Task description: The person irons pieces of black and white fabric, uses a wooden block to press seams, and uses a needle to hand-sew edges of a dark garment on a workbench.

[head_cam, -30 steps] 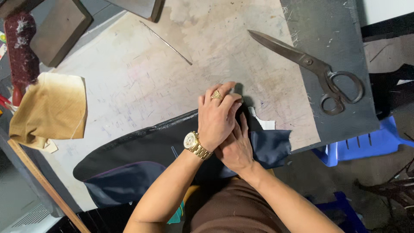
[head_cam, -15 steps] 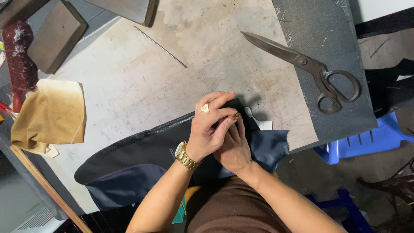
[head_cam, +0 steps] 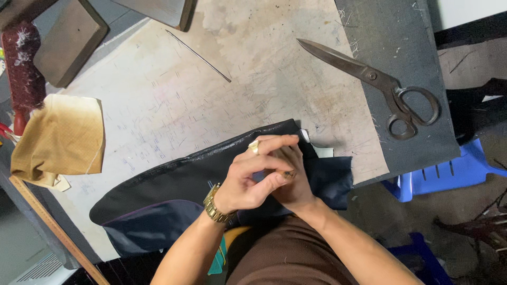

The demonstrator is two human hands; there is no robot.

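Worn, pale worktable (head_cam: 174, 105), scratched and stained, with a dark grey mat (head_cam: 401, 58) laid over its far right portion.

Left hand (head_cam: 251, 174): gold ring on one finger, gold wristwatch (head_cam: 214, 205) at the wrist. Fingers curled and drawn together over the right hand, tips meeting at the fold of the dark fabric (head_cam: 174, 184). Whether they pinch the cloth itself cannot be told.

Right hand (head_cam: 296, 184): lies beneath the left, mostly covered by it; fingers bent inward against the same fold. Grip hidden, so its hold cannot be told.

Dark fabric: navy-black piece with a glossy strip along its upper edge, lying directly under both hands and running away to the lower left of them, over the near table edge. A corner of it shows just right of the hands.

Small pale paper scrap (head_cam: 321, 150): rectangular, just beyond the right hand, partly under the cloth.

Large tailor's scissors (head_cam: 375, 84): closed, well apart to the upper right of the hands, on the mat.

Thin metal rod (head_cam: 198, 55): far above the left hand.

Folded tan cloth (head_cam: 60, 140): well left of the left hand.

Dark red padded roll (head_cam: 24, 74): beyond the tan cloth.

Blue plastic stool (head_cam: 454, 171): below the table, right of the right hand.
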